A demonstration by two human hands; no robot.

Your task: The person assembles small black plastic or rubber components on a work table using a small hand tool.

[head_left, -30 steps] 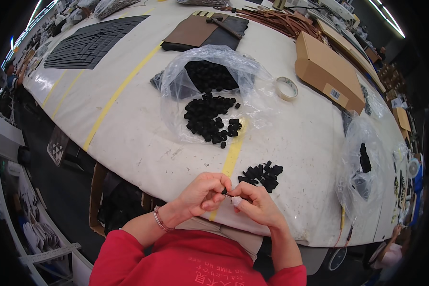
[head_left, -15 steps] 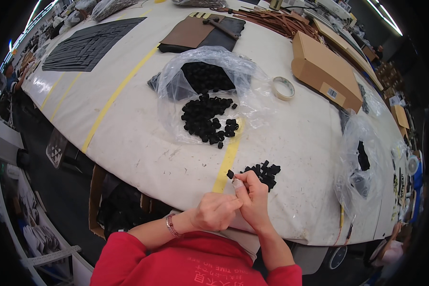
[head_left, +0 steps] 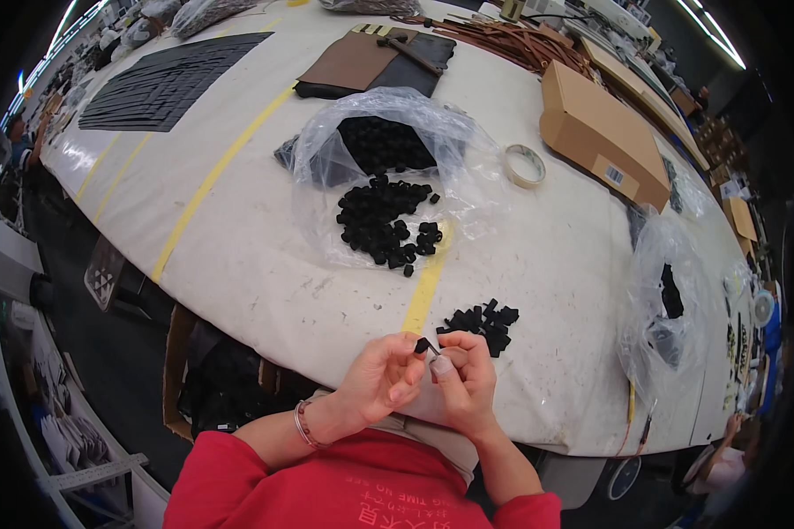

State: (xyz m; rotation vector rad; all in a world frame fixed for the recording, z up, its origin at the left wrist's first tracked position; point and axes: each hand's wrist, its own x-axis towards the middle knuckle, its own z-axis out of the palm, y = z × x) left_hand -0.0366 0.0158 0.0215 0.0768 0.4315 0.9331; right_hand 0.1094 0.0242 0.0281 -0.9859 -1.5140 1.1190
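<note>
Near the table's front edge, a small black piece (head_left: 422, 345) sits between the fingertips of my left hand (head_left: 375, 381), whose thumb and forefinger pinch it while the other fingers are loosely curled. My right hand (head_left: 468, 381) is closed around a thin metal tool (head_left: 433, 349), its slim end reaching to the black piece; most of the tool is hidden, so its kind does not show. Just beyond my right hand lies a little pile of black pieces (head_left: 485, 324). Farther out, many black pieces (head_left: 381, 216) spill from the mouth of a clear plastic bag (head_left: 454, 141).
Right of the bag are a tape roll (head_left: 525, 165) and a cardboard box (head_left: 604, 132). Another clear bag (head_left: 670, 309) lies at the right. Black strips (head_left: 168, 84), folded brown-and-black material (head_left: 370, 62) and brown straps (head_left: 520, 44) cover the far side. An open carton (head_left: 178, 370) stands below the table edge.
My left hand has opened from its curled position beside the right wrist and come up to pinch the black piece. The right hand and the piece have come slightly nearer to me.
</note>
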